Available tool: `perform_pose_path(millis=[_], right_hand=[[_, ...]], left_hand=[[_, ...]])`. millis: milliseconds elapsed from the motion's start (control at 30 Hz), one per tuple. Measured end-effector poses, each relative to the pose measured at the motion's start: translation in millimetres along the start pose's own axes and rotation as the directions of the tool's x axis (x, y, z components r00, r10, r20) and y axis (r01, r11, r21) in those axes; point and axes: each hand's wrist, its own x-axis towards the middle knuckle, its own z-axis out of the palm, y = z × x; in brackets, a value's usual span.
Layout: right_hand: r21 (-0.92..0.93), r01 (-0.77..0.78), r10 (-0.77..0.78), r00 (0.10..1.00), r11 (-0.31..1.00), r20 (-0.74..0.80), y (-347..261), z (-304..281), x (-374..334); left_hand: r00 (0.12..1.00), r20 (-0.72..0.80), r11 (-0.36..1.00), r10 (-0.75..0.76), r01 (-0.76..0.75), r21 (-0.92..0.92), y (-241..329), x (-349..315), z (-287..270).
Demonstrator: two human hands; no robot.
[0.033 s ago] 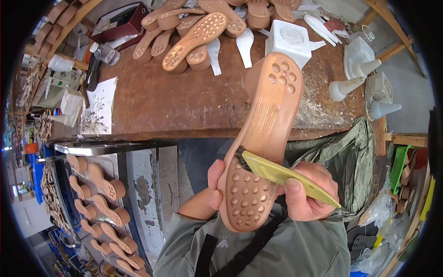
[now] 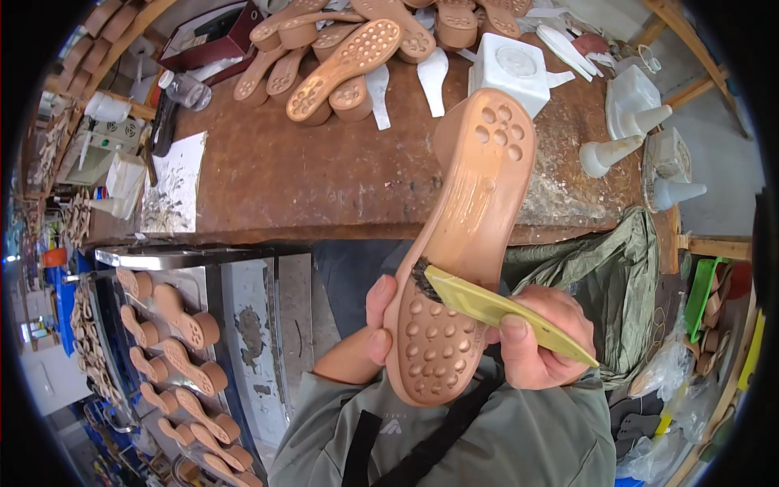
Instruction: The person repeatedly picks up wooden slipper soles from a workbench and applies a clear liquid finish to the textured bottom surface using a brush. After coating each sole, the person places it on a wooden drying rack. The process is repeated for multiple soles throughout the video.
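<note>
A tan shoe sole with a block heel [image 2: 462,231] is held up in front of me, its dimpled underside showing. My left hand [image 2: 379,318] grips it by the left edge of the forepart; two fingertips show and the rest is hidden behind the sole. In my right hand [image 2: 542,341] is a flat yellow-green brush [image 2: 507,311], pinched by its handle. The brush's dark bristles touch the sole just above its raised dots. A wet, shiny streak runs along the sole's waist toward the heel.
Several tan soles [image 2: 345,69] are piled at the back of the brown table [image 2: 308,178], beside a white square container [image 2: 507,73]. White nozzle-topped bottles [image 2: 608,154] stand at right. More soles [image 2: 191,365] lie on a metal rack at lower left. Green cloth [image 2: 617,284] hangs at the right.
</note>
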Motion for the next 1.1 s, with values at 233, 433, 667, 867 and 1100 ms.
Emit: perform_pose_path(millis=[233, 433, 667, 867, 1100], right_hand=[[0.053, 0.013, -0.017, 0.997, 0.999, 0.078, -6, 2, -5], [0.106, 0.049, -0.061, 0.992, 0.993, 0.111, -14, 4, -5], [0.153, -0.288, 0.252, 0.942, 0.945, 0.221, 3, -15, 20], [-0.024, 0.16, -0.149, 0.958, 0.987, 0.244, 32, -11, 31], [0.343, -0.54, 0.622, 0.757, 0.768, -0.202, 112, -39, 37]], left_hand=[[0.99, 0.053, 0.991, 0.133, -0.132, -0.021, -7, 8, 0], [0.993, 0.019, 0.992, 0.121, -0.12, -0.044, -4, 4, 1], [0.999, 0.003, 0.999, 0.044, -0.044, 0.031, 4, 8, -7], [0.994, -0.11, 0.907, 0.007, 0.04, 0.42, 26, 19, -32], [0.796, 0.463, -0.655, 0.389, -0.114, 0.747, 53, 57, -99]])
